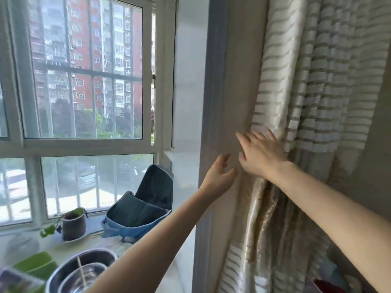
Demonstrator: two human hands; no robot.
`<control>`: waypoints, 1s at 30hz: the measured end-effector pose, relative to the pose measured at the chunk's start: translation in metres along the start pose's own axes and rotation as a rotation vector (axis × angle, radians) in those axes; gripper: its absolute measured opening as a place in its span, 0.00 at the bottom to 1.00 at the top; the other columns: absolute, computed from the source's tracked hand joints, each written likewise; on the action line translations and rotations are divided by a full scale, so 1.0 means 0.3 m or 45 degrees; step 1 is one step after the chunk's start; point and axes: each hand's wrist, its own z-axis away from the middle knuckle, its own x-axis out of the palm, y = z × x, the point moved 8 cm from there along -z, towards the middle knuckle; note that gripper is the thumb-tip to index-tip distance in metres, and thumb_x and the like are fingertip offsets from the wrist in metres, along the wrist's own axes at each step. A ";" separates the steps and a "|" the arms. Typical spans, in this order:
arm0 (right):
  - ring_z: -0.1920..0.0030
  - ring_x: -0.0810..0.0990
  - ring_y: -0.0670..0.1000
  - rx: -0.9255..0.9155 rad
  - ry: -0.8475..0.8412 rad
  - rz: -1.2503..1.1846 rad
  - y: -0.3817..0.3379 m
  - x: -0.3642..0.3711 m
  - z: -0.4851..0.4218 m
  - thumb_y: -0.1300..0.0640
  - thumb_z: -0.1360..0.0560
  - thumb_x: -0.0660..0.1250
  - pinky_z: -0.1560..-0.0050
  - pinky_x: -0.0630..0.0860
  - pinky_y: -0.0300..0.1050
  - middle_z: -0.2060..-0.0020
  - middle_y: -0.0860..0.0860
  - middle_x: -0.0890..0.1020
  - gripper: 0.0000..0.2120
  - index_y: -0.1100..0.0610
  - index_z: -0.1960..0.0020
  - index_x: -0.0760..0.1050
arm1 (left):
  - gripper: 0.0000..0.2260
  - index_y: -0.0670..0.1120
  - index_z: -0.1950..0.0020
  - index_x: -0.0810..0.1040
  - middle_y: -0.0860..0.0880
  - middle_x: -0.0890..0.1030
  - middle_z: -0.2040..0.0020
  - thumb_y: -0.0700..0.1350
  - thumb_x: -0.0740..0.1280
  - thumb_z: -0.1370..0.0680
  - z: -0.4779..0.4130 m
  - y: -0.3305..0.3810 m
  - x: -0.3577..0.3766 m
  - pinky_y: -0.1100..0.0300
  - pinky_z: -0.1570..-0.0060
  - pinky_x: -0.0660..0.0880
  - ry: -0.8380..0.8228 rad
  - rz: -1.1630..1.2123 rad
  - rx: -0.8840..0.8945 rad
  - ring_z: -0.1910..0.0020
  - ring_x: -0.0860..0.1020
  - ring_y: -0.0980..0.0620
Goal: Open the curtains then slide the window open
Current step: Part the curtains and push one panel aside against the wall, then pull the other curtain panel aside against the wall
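A cream curtain [306,85] with grey stripes hangs bunched in folds at the right, beside a beige wall strip. My right hand [261,153] lies flat with fingers spread against the curtain's left edge. My left hand [220,176] is just below and left of it, fingers apart, touching the wall strip next to the curtain. The white-framed window [84,142] fills the left; its sliding pane [84,70] stands uncovered, with a narrow gap at its right edge and metal bars outside.
On the sill stand a blue open backpack [137,214], a potted plant [74,226], nested steel bowls [82,271] and green plastic pieces [33,264]. A white side wall [188,81] separates window and curtain.
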 end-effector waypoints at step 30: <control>0.21 0.60 0.57 -0.219 0.287 -1.685 -0.985 -0.388 0.077 0.39 0.17 0.50 0.26 0.60 0.53 0.18 0.52 0.56 0.34 0.54 0.17 0.45 | 0.29 0.47 0.21 0.62 0.44 0.63 0.21 0.43 0.68 0.21 0.574 0.348 -1.128 0.43 0.25 0.62 0.596 -1.664 0.034 0.23 0.63 0.43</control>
